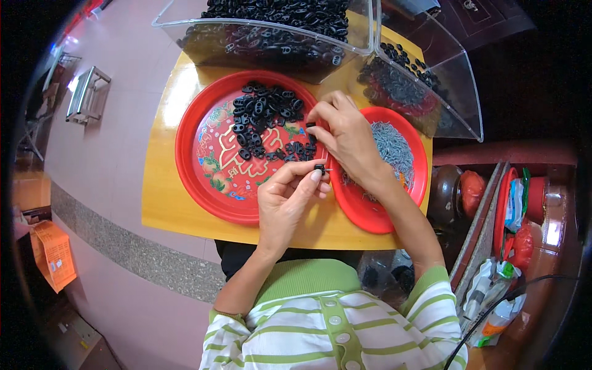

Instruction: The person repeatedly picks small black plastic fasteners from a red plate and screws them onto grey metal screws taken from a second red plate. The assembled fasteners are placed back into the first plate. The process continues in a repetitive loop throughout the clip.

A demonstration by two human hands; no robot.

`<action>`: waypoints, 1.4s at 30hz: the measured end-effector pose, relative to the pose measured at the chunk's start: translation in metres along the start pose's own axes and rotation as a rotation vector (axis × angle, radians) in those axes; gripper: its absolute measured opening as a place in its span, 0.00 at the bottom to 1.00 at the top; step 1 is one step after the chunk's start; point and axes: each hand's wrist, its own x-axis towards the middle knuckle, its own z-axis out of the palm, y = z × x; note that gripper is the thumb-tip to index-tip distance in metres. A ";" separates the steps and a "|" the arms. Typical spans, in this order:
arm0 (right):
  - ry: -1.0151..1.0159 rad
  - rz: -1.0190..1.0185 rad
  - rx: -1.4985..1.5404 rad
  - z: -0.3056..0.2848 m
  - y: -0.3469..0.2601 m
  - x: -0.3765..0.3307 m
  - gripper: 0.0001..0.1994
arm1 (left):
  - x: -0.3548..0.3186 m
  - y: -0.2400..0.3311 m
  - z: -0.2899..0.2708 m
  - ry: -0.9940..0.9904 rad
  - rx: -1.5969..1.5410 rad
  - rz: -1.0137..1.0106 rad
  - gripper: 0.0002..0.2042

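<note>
Between the thumb and fingers of my left hand [280, 194] is a small black plastic part [319, 168], with a thin metal screw sticking out of its right side. Just above it, my right hand [346, 135] pinches another small black plastic piece [311, 125] near the right rim of a large red tray [185, 166]. Many loose black oval parts [265, 111] with holes lie heaped in that tray, over its printed flowers. Under my right wrist stands a smaller red dish [421, 185] with a pile of grey screws [393, 148]. My right forearm hides part of it.
Both red vessels stand on a yellow table [161, 197]. At its far side a clear bin [262, 28] is full of black parts; a second clear bin [459, 92] holds fewer. A metal stool [87, 95] stands on the floor at left. Bags and packets [493, 296] lie at right.
</note>
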 end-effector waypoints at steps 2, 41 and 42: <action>-0.027 0.118 0.211 -0.007 -0.001 -0.009 0.08 | -0.001 0.000 0.000 0.016 -0.021 0.001 0.09; 0.370 0.569 1.384 -0.028 0.003 -0.124 0.09 | 0.006 -0.029 0.053 -0.068 0.153 -0.048 0.05; 0.379 0.568 1.379 -0.027 0.003 -0.124 0.09 | 0.006 -0.028 0.053 -0.065 0.156 -0.043 0.05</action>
